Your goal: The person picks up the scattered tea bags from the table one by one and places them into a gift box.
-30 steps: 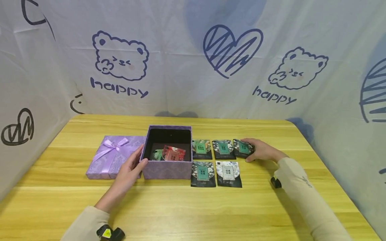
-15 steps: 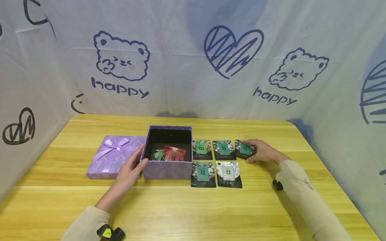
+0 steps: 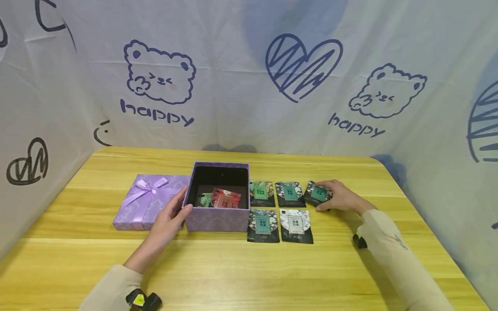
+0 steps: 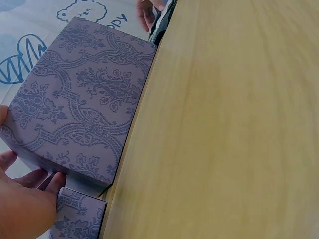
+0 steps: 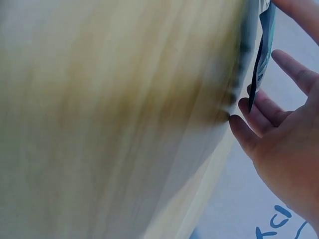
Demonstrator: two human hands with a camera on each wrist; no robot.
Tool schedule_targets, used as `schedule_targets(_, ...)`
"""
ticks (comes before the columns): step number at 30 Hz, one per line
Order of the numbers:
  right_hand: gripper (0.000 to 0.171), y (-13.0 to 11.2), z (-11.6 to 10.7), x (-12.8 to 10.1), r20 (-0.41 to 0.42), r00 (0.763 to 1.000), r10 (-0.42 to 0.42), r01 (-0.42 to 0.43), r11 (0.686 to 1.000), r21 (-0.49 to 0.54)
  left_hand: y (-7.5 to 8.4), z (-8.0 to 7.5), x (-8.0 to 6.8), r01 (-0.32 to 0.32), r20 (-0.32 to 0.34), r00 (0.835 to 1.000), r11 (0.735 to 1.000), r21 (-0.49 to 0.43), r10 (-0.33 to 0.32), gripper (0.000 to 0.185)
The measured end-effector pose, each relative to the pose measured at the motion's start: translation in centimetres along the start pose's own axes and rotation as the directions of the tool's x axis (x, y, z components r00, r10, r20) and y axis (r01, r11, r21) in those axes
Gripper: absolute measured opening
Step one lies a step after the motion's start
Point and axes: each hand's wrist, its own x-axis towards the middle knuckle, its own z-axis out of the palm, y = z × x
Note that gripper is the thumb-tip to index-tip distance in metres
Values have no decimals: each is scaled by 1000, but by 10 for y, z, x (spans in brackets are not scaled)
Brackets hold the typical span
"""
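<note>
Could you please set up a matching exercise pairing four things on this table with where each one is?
Things:
1. lid
2. red packet
3. left hand
4. right hand

Places:
a. inside the box
b. on the far-right packet
c. left of the box, bow up
d. at the box's left corner

Pairs: 1-c, 2-a, 3-d, 4-b
</note>
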Motion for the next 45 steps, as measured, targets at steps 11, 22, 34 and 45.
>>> schedule_targets(11, 79, -12, -2, -6, -36, 995, -88, 87, 996, -35, 0, 0, -1, 0, 1, 1000, 1000, -6, 0, 58)
schedule_targets(22, 78, -26, 1, -4, -68, 987, -146, 141, 988, -67, 3, -1, -1, 17, 21, 1000, 999, -30, -16, 58)
schedule_targets(34, 76, -51, 6, -6, -59, 974, -221, 218, 975, -40, 3, 0, -1, 14, 19, 1000, 999, -33, -14, 59)
schedule_targets(45, 77, -70, 13, -9, -44, 966, -253, 252, 967, -37, 4, -1, -1, 30, 26, 999, 999, -39, -29, 59)
